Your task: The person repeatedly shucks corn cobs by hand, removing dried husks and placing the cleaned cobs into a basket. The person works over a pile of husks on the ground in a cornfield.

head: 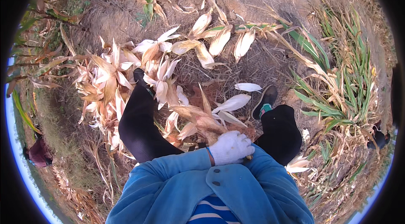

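Observation:
My left hand [231, 148], in a white knit glove, is in front of my waist with its fingers curled. A small brownish-yellow thing [249, 157] shows at its fingertips; what it is and whether the hand holds it I cannot tell. My right hand is out of sight beyond the end of the blue right sleeve. Just past the glove lie dry, opened corn husks [202, 119] with brown silk, and their near end passes close to the glove. A loose pale husk leaf [247, 87] rests on the ground between my feet.
A heap of opened husks [109, 78] surrounds my left shoe [138, 75]. Several corn ears in husk [220, 40] lie ahead on a fallen stalk. Green and dry corn plants [348, 81] lie at right, near my right shoe [265, 100]. A person [39, 152] is at far left.

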The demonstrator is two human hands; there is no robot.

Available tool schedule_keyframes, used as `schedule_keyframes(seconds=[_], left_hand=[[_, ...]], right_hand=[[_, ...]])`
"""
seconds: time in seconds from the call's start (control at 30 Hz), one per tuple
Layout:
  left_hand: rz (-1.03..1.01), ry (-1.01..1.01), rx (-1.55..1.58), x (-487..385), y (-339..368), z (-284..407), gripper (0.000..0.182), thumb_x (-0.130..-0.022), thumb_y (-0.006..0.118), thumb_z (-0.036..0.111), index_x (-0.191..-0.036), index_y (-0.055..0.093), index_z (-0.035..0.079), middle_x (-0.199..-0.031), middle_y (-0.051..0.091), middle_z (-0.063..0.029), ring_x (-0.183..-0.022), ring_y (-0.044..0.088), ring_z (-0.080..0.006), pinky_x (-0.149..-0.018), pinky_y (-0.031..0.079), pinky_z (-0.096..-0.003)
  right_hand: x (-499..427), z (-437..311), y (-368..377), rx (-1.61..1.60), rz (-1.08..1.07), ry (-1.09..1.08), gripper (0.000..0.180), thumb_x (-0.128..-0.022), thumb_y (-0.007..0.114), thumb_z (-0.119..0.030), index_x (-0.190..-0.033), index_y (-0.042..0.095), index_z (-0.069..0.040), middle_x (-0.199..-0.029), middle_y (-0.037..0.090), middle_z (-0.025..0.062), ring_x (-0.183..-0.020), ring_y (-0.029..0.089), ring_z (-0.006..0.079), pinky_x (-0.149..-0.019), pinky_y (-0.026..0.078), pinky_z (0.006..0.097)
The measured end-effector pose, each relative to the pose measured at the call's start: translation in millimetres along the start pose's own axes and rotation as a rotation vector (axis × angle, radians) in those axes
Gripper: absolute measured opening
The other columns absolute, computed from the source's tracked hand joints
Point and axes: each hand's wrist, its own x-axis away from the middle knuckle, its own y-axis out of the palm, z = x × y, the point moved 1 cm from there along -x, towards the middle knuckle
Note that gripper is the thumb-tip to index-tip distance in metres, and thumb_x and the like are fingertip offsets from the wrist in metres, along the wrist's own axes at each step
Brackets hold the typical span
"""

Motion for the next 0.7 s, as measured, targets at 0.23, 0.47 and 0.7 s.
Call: schedule_keyframes(seconds=[0.23, 0.47, 0.7], left_hand=[[0.745, -0.584, 0.442, 65, 10, -113, 0.028, -0.076, 0.074, 0.0, -0.101, 0.064, 0.009, -0.097, 0.066, -0.0059, -0.093, 0.064, -0.0201, -0.084, 0.052, -0.0309], [1.168, -0.671, 0.707, 101, -38, -141, 0.02, -0.083, 0.07, -0.005, -0.099, 0.063, 0.004, -0.094, 0.063, -0.0026, -0.09, 0.058, -0.0111, -0.083, 0.049, -0.0272], [1.46, -0.773, 0.75, 153, -64, -157, 0.014, -0.09, 0.066, 0.006, -0.104, 0.064, 0.005, -0.095, 0.063, -0.0006, -0.088, 0.058, -0.0109, -0.082, 0.049, -0.0278]], right_hand=[[13, 11, -12, -0.343, -0.014, 0.26, 0.062, -0.075, 0.076, -0.046, -0.119, 0.062, -0.003, -0.115, 0.066, 0.0225, -0.108, 0.063, 0.0398, -0.093, 0.05, 0.0433], [18, -31, -59, -0.505, 0.155, 0.355, 0.063, -0.075, 0.085, -0.032, -0.121, 0.058, 0.001, -0.111, 0.068, 0.0143, -0.096, 0.065, 0.022, -0.09, 0.052, 0.0391], [7, 31, -86, -1.22, 0.92, 0.561, 0.085, -0.08, 0.078, -0.041, -0.144, 0.036, -0.005, -0.132, 0.057, 0.0086, -0.113, 0.055, 0.0218, -0.097, 0.044, 0.0347]])
